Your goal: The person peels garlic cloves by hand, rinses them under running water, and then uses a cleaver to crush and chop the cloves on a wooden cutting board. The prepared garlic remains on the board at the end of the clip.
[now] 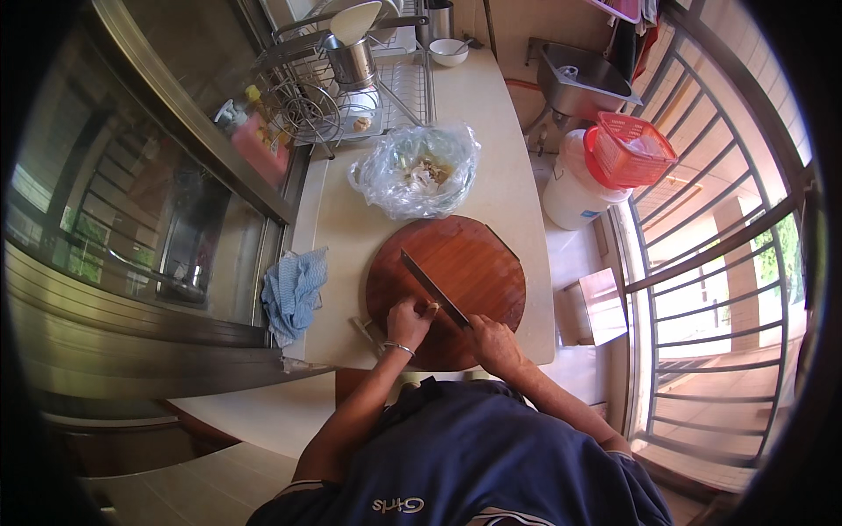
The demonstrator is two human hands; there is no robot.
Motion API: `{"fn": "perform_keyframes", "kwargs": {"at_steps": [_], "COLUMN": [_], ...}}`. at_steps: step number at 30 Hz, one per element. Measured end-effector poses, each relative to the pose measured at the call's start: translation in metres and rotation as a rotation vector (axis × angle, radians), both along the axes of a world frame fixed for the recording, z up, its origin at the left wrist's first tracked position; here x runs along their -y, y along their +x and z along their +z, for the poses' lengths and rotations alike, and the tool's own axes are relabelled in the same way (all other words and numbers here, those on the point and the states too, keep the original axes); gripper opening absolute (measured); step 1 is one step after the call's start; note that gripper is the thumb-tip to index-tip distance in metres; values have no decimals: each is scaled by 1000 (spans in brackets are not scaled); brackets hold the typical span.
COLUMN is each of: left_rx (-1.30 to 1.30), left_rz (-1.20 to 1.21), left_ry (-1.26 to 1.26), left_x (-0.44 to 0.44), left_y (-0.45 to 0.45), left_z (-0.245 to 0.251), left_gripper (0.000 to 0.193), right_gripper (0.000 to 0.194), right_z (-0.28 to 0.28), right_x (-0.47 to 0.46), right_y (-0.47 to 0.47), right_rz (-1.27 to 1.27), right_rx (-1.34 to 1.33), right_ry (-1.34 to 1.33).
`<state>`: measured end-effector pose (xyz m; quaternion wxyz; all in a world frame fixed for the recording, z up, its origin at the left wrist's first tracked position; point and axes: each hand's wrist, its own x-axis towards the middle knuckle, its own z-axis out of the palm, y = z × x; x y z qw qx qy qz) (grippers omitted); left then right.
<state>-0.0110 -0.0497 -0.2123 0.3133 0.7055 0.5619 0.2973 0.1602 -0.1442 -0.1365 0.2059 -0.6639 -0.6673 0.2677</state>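
Over a round reddish wooden cutting board [460,253], my right hand [493,342] grips the handle end of a kitchen knife [431,286]. The dark blade slants away to the upper left across the board. Close to the blade's left side, my left hand [411,322] pinches a small pale piece of food [433,308], perhaps garlic; its kind is not certain. A bracelet circles my left wrist. Just beyond the board sits a clear plastic bag [414,171], opened out like a bowl, with pale peelings or scraps [427,174] inside.
A crumpled blue cloth [294,292] lies left of the board by the window frame [273,217]. A metal dish rack [401,79] and a white bowl [449,52] stand at the far end. Off the counter's right side are a steel sink [582,82] and a red basket [635,154].
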Motion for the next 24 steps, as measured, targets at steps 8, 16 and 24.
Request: {"fn": "perform_keyframes", "kwargs": {"at_steps": [8, 16, 24], "left_rx": [-41, -25, 3], "left_rz": [-13, -14, -41], "left_ry": [-2, 0, -31], "left_x": [-2, -2, -5], "left_y": [0, -1, -4], "left_z": [-1, -4, -12], "left_gripper": [23, 22, 21], "right_gripper": [15, 9, 11], "right_z": [-9, -1, -13], "right_x": [-3, -12, -28], "right_y": [-5, -11, -19], "right_rz": [-18, 25, 2], "right_rx": [-29, 76, 98], "right_ry": [-8, -89, -129]}}
